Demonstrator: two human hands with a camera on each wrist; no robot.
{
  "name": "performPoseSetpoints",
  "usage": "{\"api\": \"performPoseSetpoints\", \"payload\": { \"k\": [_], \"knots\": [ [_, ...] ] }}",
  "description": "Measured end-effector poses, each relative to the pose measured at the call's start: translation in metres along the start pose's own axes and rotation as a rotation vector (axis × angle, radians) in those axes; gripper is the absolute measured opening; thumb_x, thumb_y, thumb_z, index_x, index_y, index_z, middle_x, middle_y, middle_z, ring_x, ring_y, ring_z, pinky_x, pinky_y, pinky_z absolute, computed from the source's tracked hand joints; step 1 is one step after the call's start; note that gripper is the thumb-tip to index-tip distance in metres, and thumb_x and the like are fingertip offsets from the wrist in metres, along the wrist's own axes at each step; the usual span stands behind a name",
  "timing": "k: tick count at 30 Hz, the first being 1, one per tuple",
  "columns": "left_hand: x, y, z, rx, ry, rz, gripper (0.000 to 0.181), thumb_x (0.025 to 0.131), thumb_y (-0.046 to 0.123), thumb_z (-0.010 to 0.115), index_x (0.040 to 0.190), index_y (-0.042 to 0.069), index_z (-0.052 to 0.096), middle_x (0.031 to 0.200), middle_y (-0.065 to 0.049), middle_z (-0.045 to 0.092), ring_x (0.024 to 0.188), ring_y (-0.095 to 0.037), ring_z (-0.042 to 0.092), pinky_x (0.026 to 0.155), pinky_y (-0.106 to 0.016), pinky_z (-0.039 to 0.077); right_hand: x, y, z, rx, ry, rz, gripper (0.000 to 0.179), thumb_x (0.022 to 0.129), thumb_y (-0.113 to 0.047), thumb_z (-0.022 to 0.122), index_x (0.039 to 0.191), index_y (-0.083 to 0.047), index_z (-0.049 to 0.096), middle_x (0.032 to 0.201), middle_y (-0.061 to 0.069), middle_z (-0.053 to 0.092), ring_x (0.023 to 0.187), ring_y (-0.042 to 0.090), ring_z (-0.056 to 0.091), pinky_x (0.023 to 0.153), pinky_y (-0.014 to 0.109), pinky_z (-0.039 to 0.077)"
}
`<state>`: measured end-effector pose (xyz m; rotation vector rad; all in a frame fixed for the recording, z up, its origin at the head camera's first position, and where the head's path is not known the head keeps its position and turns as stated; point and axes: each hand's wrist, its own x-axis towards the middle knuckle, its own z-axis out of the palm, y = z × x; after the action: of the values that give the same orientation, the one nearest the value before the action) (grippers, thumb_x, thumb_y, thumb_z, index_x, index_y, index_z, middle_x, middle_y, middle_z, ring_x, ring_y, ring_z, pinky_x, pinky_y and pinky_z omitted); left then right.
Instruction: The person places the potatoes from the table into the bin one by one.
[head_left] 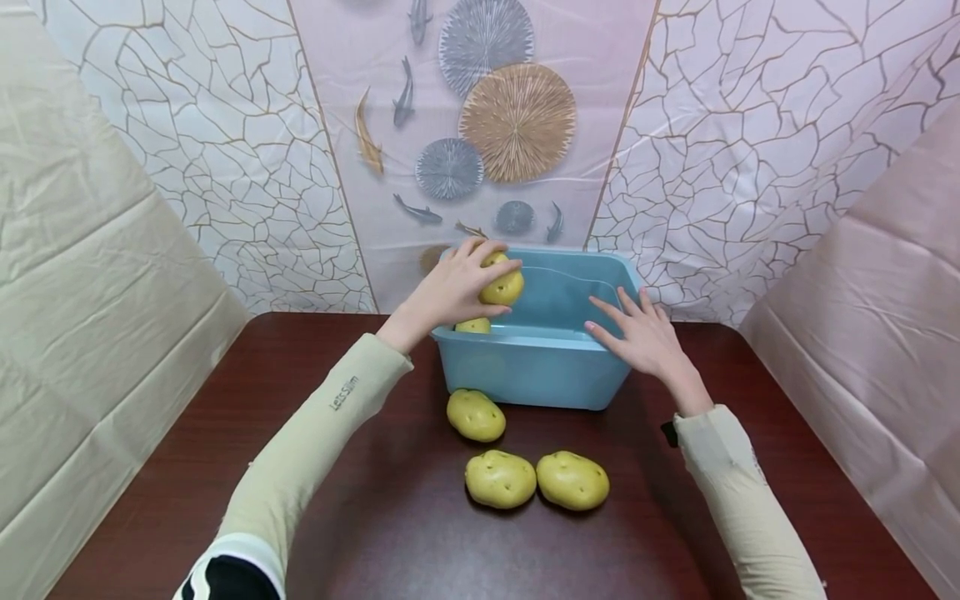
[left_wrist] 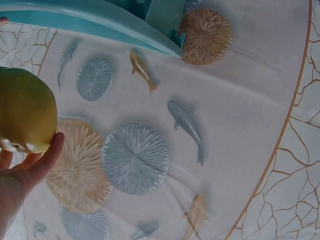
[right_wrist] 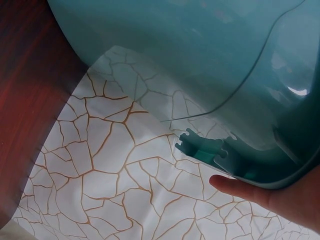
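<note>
My left hand (head_left: 462, 285) grips a yellow potato (head_left: 504, 283) above the left end of a blue plastic bin (head_left: 532, 367). In the left wrist view the held potato (left_wrist: 25, 110) shows at the left edge, with fingers curled round it. Beneath that hand, part of another potato (head_left: 473, 325) shows inside the bin. My right hand (head_left: 647, 337) spreads its fingers over the bin's right end and holds nothing. The right wrist view has part of that hand (right_wrist: 290, 200) by the bin's rim (right_wrist: 240, 172); whether it touches is hard to tell.
On the dark red-brown table (head_left: 360, 517), one potato (head_left: 476, 415) lies against the bin's front left. Two more, a left potato (head_left: 500, 479) and a right potato (head_left: 573, 481), sit side by side nearer me. A patterned cloth backdrop (head_left: 262, 150) stands close behind the bin.
</note>
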<state>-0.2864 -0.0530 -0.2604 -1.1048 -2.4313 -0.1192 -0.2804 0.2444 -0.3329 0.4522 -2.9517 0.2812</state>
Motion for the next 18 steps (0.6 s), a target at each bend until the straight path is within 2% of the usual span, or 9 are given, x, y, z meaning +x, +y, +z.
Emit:
{"api": "performPoseSetpoints", "payload": {
  "k": [18],
  "knots": [
    [0.016, -0.004, 0.006, 0.008, 0.027, 0.033, 0.054, 0.078, 0.043, 0.063, 0.125, 0.019, 0.051, 0.128, -0.009, 0.043, 0.116, -0.028, 0.039, 0.083, -0.047, 0.042, 0.0, 0.001, 0.002, -0.005, 0.0, 0.0, 0.068, 0.086, -0.064, 0.028, 0.141, -0.025, 0.027, 0.147, 0.023, 0.014, 0.133, 0.048, -0.002, 0.101, 0.064, 0.007]
  ]
}}
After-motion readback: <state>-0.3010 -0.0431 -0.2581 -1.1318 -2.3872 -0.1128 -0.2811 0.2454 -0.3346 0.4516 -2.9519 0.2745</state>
